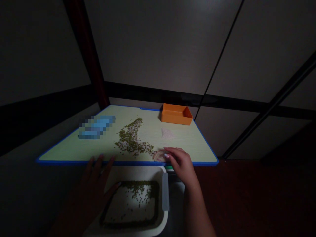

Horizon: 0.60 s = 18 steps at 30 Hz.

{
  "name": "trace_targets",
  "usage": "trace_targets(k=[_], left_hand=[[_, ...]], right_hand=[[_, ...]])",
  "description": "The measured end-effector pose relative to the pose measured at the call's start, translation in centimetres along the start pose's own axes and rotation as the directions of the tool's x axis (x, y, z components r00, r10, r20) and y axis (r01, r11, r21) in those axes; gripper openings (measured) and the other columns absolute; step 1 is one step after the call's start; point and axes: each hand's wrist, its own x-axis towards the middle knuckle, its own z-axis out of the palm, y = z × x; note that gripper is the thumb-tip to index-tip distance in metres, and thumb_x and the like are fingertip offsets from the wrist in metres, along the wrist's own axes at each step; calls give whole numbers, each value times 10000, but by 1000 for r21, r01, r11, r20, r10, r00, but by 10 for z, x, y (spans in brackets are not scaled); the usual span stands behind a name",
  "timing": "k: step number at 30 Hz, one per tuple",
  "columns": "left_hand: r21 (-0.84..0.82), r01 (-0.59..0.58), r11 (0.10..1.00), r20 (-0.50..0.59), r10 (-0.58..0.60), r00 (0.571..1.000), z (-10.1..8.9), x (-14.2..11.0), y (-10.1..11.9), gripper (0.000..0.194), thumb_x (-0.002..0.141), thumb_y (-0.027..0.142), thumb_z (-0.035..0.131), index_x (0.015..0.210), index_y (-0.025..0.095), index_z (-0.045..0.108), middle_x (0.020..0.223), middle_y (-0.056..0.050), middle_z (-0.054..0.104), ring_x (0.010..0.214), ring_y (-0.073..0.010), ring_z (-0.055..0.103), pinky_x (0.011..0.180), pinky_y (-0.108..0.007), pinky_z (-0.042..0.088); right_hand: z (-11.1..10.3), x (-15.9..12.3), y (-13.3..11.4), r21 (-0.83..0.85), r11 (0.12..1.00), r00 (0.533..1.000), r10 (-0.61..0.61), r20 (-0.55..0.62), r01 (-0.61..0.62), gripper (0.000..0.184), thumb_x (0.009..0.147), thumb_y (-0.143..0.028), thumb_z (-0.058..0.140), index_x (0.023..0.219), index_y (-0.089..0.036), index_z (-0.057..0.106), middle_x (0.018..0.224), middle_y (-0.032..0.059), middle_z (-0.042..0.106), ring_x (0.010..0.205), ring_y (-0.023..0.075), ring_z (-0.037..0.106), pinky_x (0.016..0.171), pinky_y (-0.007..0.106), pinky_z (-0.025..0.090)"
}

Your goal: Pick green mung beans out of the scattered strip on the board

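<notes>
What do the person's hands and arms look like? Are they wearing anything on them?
Both arms are bare, with no sleeves showing, and no watch or bracelet shows. The right hand has long, pale, shiny painted fingernails. The left hand is in deep shadow, so its nails are too dark to make out.

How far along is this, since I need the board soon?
Done: many small green beans already lie in the white tray below the board. In hand: the right hand is on a pale scrap, and the left hand is at the edge of the blue-rimmed board. Left: a long spill of beans on the board.
</notes>
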Motion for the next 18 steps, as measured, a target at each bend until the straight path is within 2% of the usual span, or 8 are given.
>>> trace_targets(k=[4, 7, 12, 18], left_hand=[[7, 30, 1000, -7, -30, 1000, 0, 0, 1, 749, 907, 645, 296, 1488, 186, 411, 1552, -225, 463, 1526, -406, 255, 1100, -627, 448], [4, 2, 1000, -14, -2, 1000, 2, -1, 0, 757, 902, 651, 317, 1487, 180, 412, 1555, -224, 460, 1526, -406, 249, 1118, -626, 433], [19, -12, 1000, -46, 12, 999, 4, -1, 0, 777, 906, 663, 265, 1482, 166, 419, 1551, -243, 452, 1523, -414, 256, 1104, -638, 438], [42, -4, 999, -35, 5, 999, 4, 0, 0, 764, 900, 645, 325, 1482, 161, 420, 1538, -260, 463, 1505, -431, 287, 1064, -616, 481]], right_hand=[[-1, 0, -1, 40, 999, 1000, -7, 19, 6, 252, 922, -203, 580, 1091, -224, 766, 997, 84, 781, 920, 225, 694, 849, 377, 541], [-2, 0, 0, 51, 999, 1000, -8, 12, 8, 251, 926, -206, 577, 1095, -226, 762, 1012, 78, 781, 933, 225, 690, 852, 380, 533], [-3, 0, 4, -41, 999, 999, -12, -39, 11, 256, 917, -187, 585, 1098, -240, 759, 1043, 74, 785, 952, 236, 691, 891, 408, 499], [2, 2, 4, -94, 995, 998, -28, -63, 22, 263, 923, -194, 571, 1109, -226, 755, 1028, 84, 785, 916, 238, 686, 883, 406, 488]])
